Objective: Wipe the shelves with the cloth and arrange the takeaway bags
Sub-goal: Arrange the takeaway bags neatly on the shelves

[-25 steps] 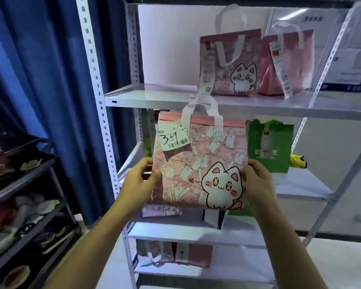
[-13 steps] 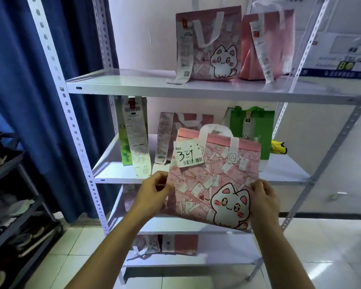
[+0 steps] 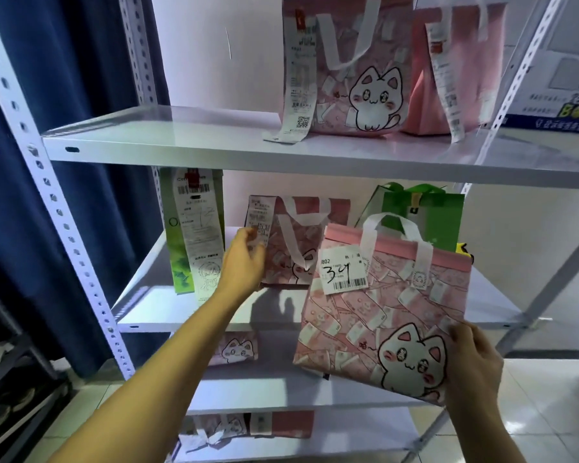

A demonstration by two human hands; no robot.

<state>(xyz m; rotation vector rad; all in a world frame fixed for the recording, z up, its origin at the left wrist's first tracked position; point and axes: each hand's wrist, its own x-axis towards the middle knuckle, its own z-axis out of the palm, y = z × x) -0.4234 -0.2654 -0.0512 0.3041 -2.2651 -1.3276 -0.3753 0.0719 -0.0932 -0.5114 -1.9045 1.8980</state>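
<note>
My right hand (image 3: 474,369) grips the lower right corner of a pink cat-print takeaway bag (image 3: 375,315) with a "34" label, held tilted in front of the middle shelf (image 3: 168,312). My left hand (image 3: 244,262) reaches onto that shelf and touches the left side of a second pink cat bag (image 3: 298,248) standing there, at its hanging receipt; its grip is unclear. A light green bag (image 3: 181,248) with a long receipt stands to the left, a dark green bag (image 3: 425,212) behind right. Two pink bags (image 3: 348,68) (image 3: 455,71) stand on the upper shelf (image 3: 181,138). No cloth is visible.
More pink bags (image 3: 238,350) (image 3: 281,424) sit on the two lower shelves. White perforated shelf posts (image 3: 47,182) frame the rack. A blue curtain (image 3: 81,95) hangs on the left, with a dark rack of items (image 3: 10,396) below. The floor is tiled.
My left hand has let go of the "34" bag and moved up to the pink bag on the middle shelf. My right hand alone now holds the "34" bag, shifted right.
</note>
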